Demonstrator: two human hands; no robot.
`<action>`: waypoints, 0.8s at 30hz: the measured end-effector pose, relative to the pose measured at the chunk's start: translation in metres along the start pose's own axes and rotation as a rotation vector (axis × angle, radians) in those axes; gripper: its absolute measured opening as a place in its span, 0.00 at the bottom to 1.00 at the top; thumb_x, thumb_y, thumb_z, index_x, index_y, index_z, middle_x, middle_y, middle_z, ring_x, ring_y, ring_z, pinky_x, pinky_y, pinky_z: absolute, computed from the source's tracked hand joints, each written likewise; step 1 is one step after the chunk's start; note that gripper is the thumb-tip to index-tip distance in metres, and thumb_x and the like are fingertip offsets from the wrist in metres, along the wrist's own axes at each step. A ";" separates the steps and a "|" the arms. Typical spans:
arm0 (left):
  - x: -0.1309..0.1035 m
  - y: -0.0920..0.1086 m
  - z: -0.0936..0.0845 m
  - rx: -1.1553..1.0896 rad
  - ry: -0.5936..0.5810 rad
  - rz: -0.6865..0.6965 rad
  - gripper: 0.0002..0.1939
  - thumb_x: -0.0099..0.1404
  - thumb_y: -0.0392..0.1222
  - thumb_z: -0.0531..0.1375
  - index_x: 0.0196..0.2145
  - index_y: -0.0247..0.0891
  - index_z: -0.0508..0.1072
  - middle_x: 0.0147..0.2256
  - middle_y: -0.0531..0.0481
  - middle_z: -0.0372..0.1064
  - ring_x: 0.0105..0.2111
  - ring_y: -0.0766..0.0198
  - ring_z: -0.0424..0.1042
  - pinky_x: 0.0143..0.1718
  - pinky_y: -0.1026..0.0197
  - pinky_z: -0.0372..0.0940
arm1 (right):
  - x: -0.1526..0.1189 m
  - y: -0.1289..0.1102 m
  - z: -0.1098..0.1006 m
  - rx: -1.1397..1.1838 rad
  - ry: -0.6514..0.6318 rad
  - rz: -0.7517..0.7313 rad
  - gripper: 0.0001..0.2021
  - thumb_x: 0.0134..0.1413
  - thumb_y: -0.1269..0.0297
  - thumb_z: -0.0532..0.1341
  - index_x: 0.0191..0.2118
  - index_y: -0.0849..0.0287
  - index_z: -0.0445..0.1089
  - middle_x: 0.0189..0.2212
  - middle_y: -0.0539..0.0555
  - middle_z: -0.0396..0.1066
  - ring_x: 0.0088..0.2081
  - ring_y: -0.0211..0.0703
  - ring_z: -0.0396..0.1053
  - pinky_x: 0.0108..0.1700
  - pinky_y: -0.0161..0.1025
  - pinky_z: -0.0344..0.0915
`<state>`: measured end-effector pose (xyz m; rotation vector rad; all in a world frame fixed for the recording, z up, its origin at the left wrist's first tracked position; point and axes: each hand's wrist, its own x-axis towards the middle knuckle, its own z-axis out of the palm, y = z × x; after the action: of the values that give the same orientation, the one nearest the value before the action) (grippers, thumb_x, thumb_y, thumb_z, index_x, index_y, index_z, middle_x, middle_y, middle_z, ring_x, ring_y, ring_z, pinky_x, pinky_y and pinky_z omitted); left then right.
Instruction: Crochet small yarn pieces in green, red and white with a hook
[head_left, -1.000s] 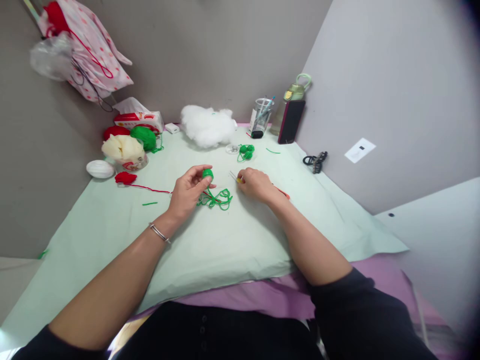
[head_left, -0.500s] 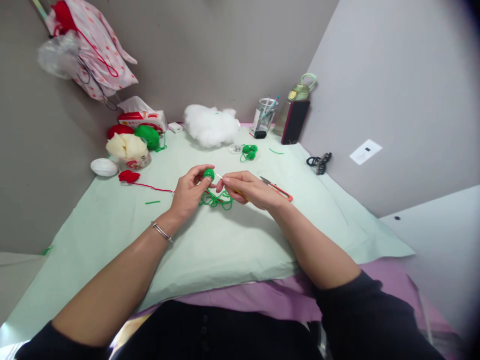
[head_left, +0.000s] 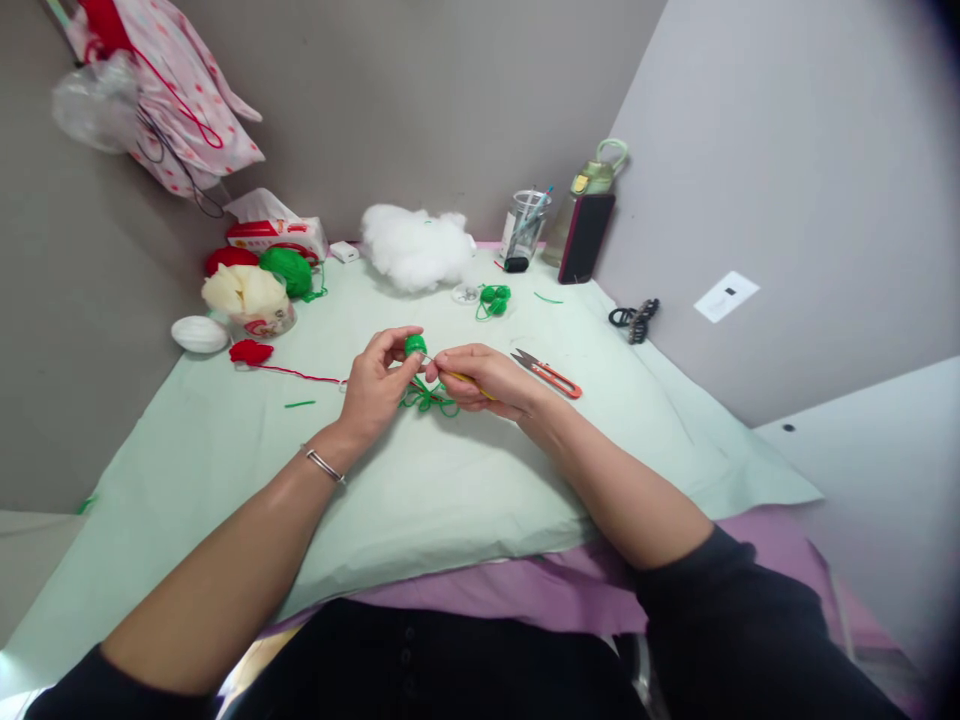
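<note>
My left hand [head_left: 379, 378] pinches a small round green crochet piece [head_left: 415, 344] between thumb and fingers. In my right hand [head_left: 484, 378] is a crochet hook [head_left: 471, 381] with a yellow handle, its thin metal shaft pointing left to the lower edge of the green piece. Whether the tip sits inside a stitch is too small to tell. Loose green yarn [head_left: 427, 396] lies in loops on the table beneath both hands. Orange-handled thread snips [head_left: 547, 374] rest just beyond my right hand. A red yarn strand [head_left: 304, 375] runs from a red piece [head_left: 250, 352] toward my left hand.
White stuffing [head_left: 416, 248] sits at the back, near small green pieces [head_left: 494, 299]. A bowl [head_left: 266, 318], a green yarn ball [head_left: 289, 270] and a tissue box [head_left: 281, 238] stand back left. A clear cup [head_left: 525, 230], phone [head_left: 587, 238] and hair claw [head_left: 642, 320] are at right.
The hook has come closer to the green piece, its tip now at the piece's lower edge. My right hand has shifted slightly left, showing more of the snips. The whole view has shifted a little.
</note>
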<state>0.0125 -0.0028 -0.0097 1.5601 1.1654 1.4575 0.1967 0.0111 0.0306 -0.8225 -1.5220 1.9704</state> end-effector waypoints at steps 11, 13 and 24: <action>-0.002 0.007 0.007 -0.014 -0.013 -0.053 0.13 0.66 0.44 0.63 0.46 0.39 0.76 0.30 0.52 0.74 0.32 0.62 0.74 0.37 0.59 0.69 | 0.002 0.000 0.014 -0.105 0.140 -0.064 0.12 0.66 0.65 0.50 0.31 0.57 0.65 0.14 0.39 0.47 0.17 0.34 0.39 0.20 0.33 0.43; -0.001 0.008 0.006 -0.020 -0.029 -0.065 0.11 0.66 0.44 0.62 0.45 0.39 0.77 0.27 0.53 0.73 0.29 0.63 0.72 0.34 0.60 0.68 | 0.000 0.002 0.021 -0.183 0.208 -0.122 0.11 0.66 0.66 0.53 0.30 0.57 0.65 0.15 0.41 0.52 0.19 0.34 0.44 0.23 0.34 0.44; -0.005 0.016 0.000 0.038 -0.022 0.043 0.11 0.66 0.42 0.61 0.45 0.40 0.76 0.37 0.50 0.73 0.35 0.61 0.71 0.37 0.61 0.67 | -0.012 0.007 0.038 -0.718 0.314 -0.384 0.12 0.68 0.67 0.56 0.29 0.55 0.60 0.21 0.44 0.55 0.23 0.35 0.50 0.31 0.36 0.46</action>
<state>0.0148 -0.0128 0.0030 1.6327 1.1596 1.4504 0.1769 -0.0248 0.0328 -0.9604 -2.0183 0.9575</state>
